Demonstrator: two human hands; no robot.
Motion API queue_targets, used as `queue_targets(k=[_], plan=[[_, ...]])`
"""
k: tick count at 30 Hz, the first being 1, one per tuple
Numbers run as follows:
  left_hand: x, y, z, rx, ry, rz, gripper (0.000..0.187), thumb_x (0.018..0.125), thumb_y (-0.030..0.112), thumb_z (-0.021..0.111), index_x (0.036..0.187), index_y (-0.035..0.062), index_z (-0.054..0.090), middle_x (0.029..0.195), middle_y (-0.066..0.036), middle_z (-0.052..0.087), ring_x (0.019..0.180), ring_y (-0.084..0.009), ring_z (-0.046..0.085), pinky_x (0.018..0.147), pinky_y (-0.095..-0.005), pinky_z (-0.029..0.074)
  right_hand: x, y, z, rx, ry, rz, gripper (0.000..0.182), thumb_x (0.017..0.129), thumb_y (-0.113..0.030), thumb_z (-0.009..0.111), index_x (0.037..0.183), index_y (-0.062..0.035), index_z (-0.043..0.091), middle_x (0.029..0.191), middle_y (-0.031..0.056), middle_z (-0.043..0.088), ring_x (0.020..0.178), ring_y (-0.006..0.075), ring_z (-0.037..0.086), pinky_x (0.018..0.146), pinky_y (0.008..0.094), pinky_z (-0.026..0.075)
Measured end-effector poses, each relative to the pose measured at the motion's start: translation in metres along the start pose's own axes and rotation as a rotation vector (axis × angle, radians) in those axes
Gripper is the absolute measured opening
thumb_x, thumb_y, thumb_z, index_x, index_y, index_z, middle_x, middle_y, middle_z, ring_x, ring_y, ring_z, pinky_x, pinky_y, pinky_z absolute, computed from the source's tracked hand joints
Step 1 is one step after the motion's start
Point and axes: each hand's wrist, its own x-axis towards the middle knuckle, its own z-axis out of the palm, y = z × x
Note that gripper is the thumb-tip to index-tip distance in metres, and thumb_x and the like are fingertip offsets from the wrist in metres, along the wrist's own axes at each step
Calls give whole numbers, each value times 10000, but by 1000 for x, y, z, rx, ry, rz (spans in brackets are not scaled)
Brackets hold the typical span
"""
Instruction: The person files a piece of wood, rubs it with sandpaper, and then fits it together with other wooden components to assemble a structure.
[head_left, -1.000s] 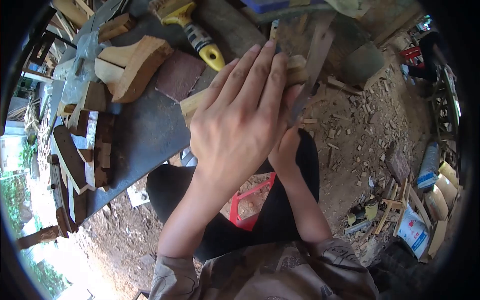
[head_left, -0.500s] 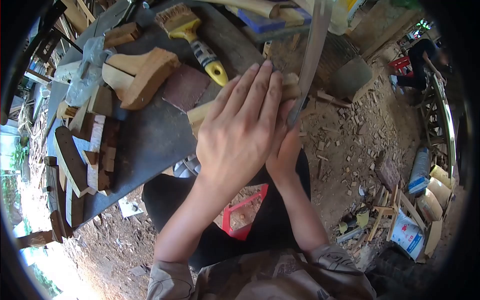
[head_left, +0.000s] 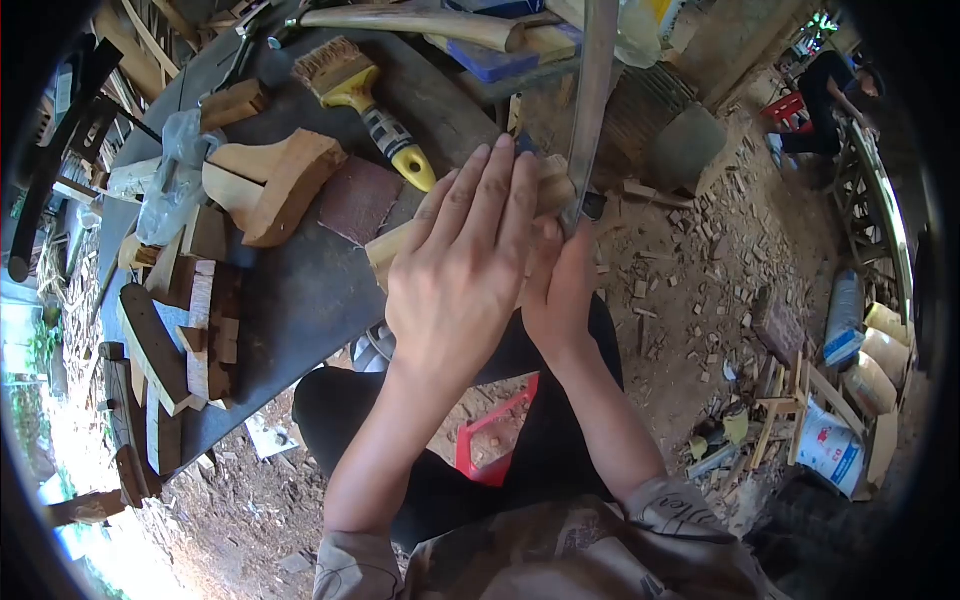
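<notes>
A dark workbench (head_left: pixel 300 290) fills the upper left of the frame. At its right edge, centre frame, a pale wood block (head_left: pixel 392 243) is pressed flat under the spread left hand (head_left: pixel 465 270). A long metal blade (head_left: pixel 588 100) is gripped by the right hand (head_left: pixel 562 290), closed round its lower end beside the block. A yellow-handled brush (head_left: pixel 365 100) lies above.

Left hand (head_left: pixel 460 270) flat, right hand (head_left: pixel 558 295) clenched

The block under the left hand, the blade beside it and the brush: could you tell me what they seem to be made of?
Block: pale bare wood, unfinished, with a raw cut end. Blade: likely steel, a dull grey flat strip. Brush: tan bristles, with a handle probably of yellow and black plastic.
</notes>
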Motion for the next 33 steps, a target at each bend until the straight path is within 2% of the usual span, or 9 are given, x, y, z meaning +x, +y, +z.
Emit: queue_targets(k=[2, 5, 8, 13, 16, 18, 25, 29, 33], plan=[[1, -2, 0, 6, 11, 9, 461, 899, 99, 717, 1357, 77, 760, 1432, -64, 755, 1320, -230, 731, 1118, -384, 586, 1, 10, 6, -5, 10, -5, 292, 1163, -135, 449, 1345, 83, 519, 1046, 330, 711, 1010, 540, 721, 805, 535, 563], [0, -3, -2, 48, -1, 30, 479, 894, 72, 710, 1370, 82, 760, 1431, -72, 755, 1312, -235, 735, 1111, -382, 592, -51, 54, 20, 48, -67, 128, 287, 1140, -98, 476, 1352, 93, 504, 1050, 336, 702, 1016, 559, 698, 803, 562, 539], [0, -4, 3, 44, 48, 24, 484, 871, 54, 732, 1353, 84, 766, 1401, -69, 769, 1299, -231, 742, 1104, -382, 596, -46, 44, 13, 22, -39, 55, 277, 1132, -86, 490, 1342, 93, 514, 1028, 332, 699, 993, 560, 696, 790, 565, 531], [-4, -2, 6, -6, 40, 4, 467, 861, 73, 789, 1328, 82, 769, 1370, -63, 781, 1276, -233, 751, 1093, -379, 601, 12, -4, -7, 49, -9, -35, 249, 1164, -140, 461, 1275, 58, 563, 993, 307, 705, 975, 536, 720, 793, 544, 548], [3, -2, 0, -34, 38, -2, 452, 859, 143, 837, 1301, 67, 775, 1362, -69, 782, 1274, -234, 751, 1088, -377, 602, -43, 45, 9, 12, -48, 114, 193, 1140, -75, 486, 1254, 65, 554, 972, 302, 705, 972, 548, 709, 784, 550, 539], [1, -2, 5, -22, 67, 4, 445, 864, 174, 854, 1289, 61, 779, 1356, -67, 785, 1274, -232, 751, 1081, -376, 604, -48, 37, 6, 36, -78, 158, 194, 1140, -72, 483, 1253, 71, 550, 953, 295, 705, 969, 551, 707, 778, 546, 541], [1, 2, 3, -53, 61, -16, 425, 899, 218, 860, 1288, 66, 783, 1357, -70, 786, 1264, -252, 757, 1064, -383, 607, 10, 4, 6, -3, 75, -72, 279, 1173, -139, 442, 1320, 87, 514, 1028, 324, 701, 992, 552, 708, 799, 558, 544], [1, 0, 4, -42, 67, -3, 428, 904, 218, 857, 1298, 68, 780, 1342, -71, 794, 1242, -252, 768, 1067, -392, 609, -38, 49, 22, 73, -10, 46, 259, 1141, -78, 486, 1340, 86, 506, 1049, 330, 690, 1027, 561, 685, 837, 561, 534], [1, 2, 4, -42, 65, -8, 418, 918, 234, 857, 1294, 66, 782, 1346, -73, 793, 1246, -249, 766, 1058, -387, 613, 0, 11, 11, 96, 0, 77, 282, 1164, -126, 459, 1345, 79, 533, 1057, 322, 695, 1059, 547, 689, 868, 555, 535]])
